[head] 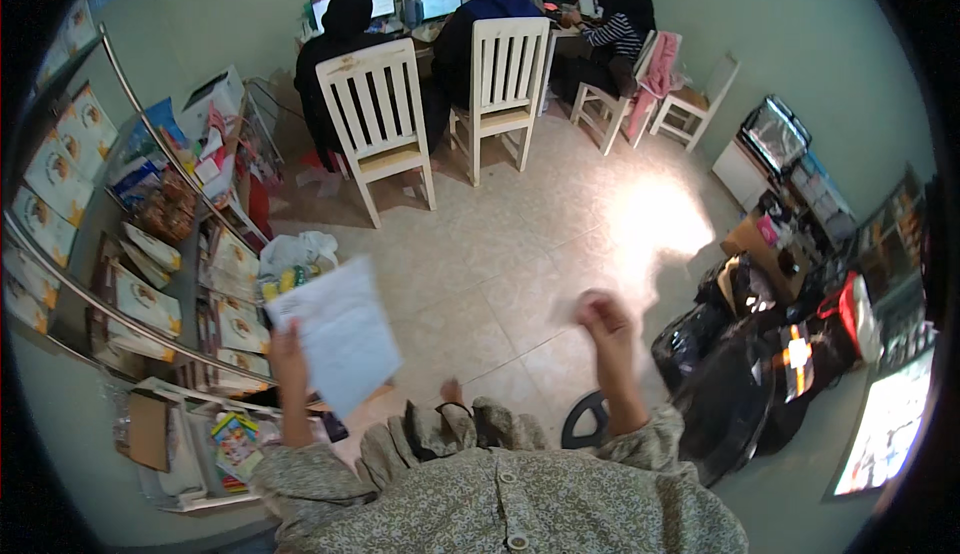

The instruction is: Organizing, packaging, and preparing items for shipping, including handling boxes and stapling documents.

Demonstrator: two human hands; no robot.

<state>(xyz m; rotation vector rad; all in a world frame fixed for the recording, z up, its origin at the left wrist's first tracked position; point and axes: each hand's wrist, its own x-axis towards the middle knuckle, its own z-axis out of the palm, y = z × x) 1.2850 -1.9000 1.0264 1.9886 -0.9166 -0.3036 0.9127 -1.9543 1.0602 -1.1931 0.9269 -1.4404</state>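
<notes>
My left hand (289, 355) holds a white sheet or packet of paper (346, 336) by its left edge, with small print near one corner. The paper is slightly blurred and hangs over the floor beside the shelving. My right hand (604, 319) is raised over the tiled floor (499, 254), its fingers curled together and blurred. Whether something small sits between those fingertips cannot be told. A bare foot and part of a black round object (585, 420) show below the hands.
Metal shelves with printed packets (146, 299) stand at the left, above a white tray (195, 505). White chairs (375, 118) and several seated people are at desks ahead. Black plastic bags (686, 340) and a cardboard box (757, 254) lie at the right.
</notes>
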